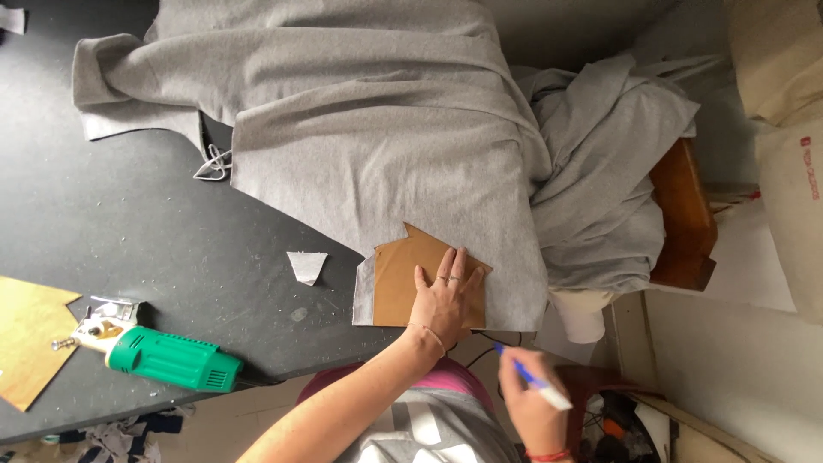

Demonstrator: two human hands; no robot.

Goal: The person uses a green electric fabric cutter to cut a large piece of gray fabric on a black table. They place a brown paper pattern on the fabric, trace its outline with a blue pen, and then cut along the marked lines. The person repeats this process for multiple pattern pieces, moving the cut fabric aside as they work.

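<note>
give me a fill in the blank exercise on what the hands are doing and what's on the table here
1. The left hand lies flat on a brown cardboard ____.
2. The right hand holds a ____.
3. The pattern rests on ____ fabric.
4. The power cutter on the black table has a ____ body.

Missing words: pattern; pen; grey; green

1 head view, close, looking straight down
</note>
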